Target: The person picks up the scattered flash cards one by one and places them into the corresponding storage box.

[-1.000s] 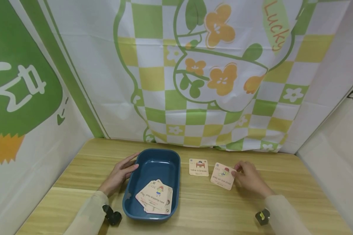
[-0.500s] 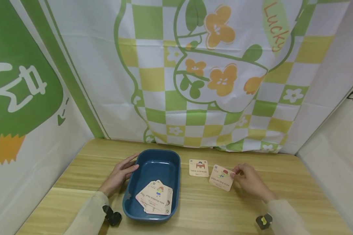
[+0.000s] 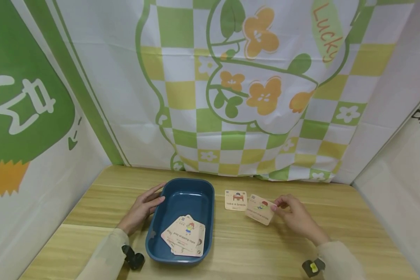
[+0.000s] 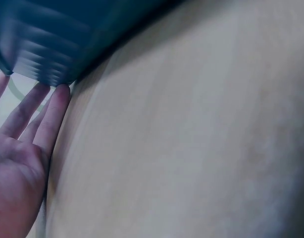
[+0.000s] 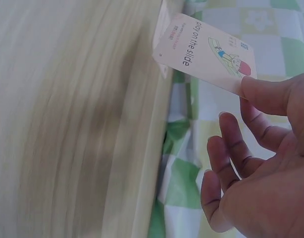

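Between thumb and forefinger my right hand (image 3: 294, 216) pinches a "play on the slide" picture card (image 5: 206, 52) by its edge. In the head view this card (image 3: 260, 210) is tilted, its left corner overlapping the "take a break" card (image 3: 236, 200) that lies on the table. The fingertips of my left hand (image 3: 145, 206) rest against the left side of a blue rectangular tray (image 3: 211, 202); in the left wrist view its fingers (image 4: 53, 114) are extended and touch the tray's outer wall (image 4: 68, 34). Several cards, a "play skipping rope" card (image 3: 186, 233) on top, lie piled in the tray's near end.
The wooden table (image 3: 266, 256) ends at the back against a green and white checked curtain (image 3: 231, 140). Pale walls stand at the left (image 3: 80, 167) and right (image 3: 402, 163). Each wrist carries a small black camera.
My right hand has shifted a little left with the "play on the slide" card, which now reaches over the edge of the "take a break" card. My left hand and the tray stay put.
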The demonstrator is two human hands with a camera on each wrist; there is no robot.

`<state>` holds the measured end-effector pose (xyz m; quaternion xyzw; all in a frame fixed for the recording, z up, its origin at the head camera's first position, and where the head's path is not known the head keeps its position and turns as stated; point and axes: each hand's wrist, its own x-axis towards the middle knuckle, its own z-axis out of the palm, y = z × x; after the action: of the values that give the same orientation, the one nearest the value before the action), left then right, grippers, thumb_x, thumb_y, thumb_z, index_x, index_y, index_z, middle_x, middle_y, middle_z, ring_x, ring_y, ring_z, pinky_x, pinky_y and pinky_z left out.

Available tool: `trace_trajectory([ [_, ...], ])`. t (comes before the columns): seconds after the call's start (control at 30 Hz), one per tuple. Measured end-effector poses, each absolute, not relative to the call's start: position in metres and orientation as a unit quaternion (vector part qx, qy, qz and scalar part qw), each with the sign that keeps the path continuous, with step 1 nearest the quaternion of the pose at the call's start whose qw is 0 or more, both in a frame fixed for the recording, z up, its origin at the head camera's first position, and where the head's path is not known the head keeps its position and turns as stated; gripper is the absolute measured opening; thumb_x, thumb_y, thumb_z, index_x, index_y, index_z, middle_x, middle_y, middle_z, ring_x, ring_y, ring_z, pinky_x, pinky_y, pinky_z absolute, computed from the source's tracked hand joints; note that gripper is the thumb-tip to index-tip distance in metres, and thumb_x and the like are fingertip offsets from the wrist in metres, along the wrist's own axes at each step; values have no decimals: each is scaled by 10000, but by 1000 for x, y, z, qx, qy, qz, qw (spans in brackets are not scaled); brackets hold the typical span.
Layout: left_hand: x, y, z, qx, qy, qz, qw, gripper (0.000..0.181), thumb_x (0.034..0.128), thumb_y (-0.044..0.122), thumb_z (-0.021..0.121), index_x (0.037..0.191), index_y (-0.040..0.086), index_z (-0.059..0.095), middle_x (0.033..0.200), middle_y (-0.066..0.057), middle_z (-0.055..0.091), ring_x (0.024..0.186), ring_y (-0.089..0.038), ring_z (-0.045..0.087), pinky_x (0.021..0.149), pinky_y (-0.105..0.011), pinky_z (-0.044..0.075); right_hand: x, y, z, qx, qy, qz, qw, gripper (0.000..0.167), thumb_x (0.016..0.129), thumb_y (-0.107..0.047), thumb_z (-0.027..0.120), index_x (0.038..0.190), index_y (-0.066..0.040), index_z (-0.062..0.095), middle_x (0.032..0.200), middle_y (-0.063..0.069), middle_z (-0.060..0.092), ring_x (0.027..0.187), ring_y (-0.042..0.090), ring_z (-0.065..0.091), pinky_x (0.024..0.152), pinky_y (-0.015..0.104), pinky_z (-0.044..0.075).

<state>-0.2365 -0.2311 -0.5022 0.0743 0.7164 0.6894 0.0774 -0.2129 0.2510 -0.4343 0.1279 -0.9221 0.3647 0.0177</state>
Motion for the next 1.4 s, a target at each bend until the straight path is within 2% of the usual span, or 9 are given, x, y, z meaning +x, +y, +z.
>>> trace_trajectory([
  [0.23, -236, -230, -502, 72, 715, 691, 78, 646, 1035, 227, 596, 1599, 92, 311, 1546, -304, 362, 1306, -417, 528, 963, -332, 534, -207, 240, -424, 140, -911, 388, 18, 105, 982, -171, 676, 979, -66, 669, 992, 40, 631, 971, 212, 576, 880, 449, 468],
  [0.57, -235, -230, -502, 68, 712, 695, 76, 665, 1027, 232, 611, 1599, 83, 306, 1525, -304, 391, 1276, -385, 559, 947, -324, 541, -201, 222, -409, 167, -902, 398, 29, 82, 980, -173, 679, 962, -93, 672, 962, 5, 626, 973, 196, 558, 916, 526, 436],
  [0.93, -236, -231, -502, 79, 711, 694, 72, 657, 1031, 228, 608, 1597, 79, 308, 1526, -311, 381, 1283, -406, 546, 941, -325, 543, -196, 206, -399, 204, -887, 412, 38, 75, 968, -168, 691, 973, -94, 679, 954, -17, 625, 942, 185, 563, 885, 465, 436],
  [1.2, -236, -231, -502, 81, 712, 694, 72, 657, 1032, 222, 605, 1597, 72, 305, 1529, -315, 374, 1287, -419, 539, 943, -335, 544, -191, 185, -398, 232, -872, 429, 43, 47, 942, -139, 717, 944, -124, 673, 943, -46, 621, 927, 161, 565, 884, 481, 443],
  [1.4, -235, -231, -503, 80, 711, 695, 72, 657, 1031, 220, 606, 1596, 72, 306, 1524, -310, 386, 1284, -414, 543, 943, -335, 544, -189, 169, -398, 255, -861, 438, 39, 58, 948, -157, 714, 938, -113, 677, 957, -49, 612, 929, 154, 554, 878, 408, 425],
])
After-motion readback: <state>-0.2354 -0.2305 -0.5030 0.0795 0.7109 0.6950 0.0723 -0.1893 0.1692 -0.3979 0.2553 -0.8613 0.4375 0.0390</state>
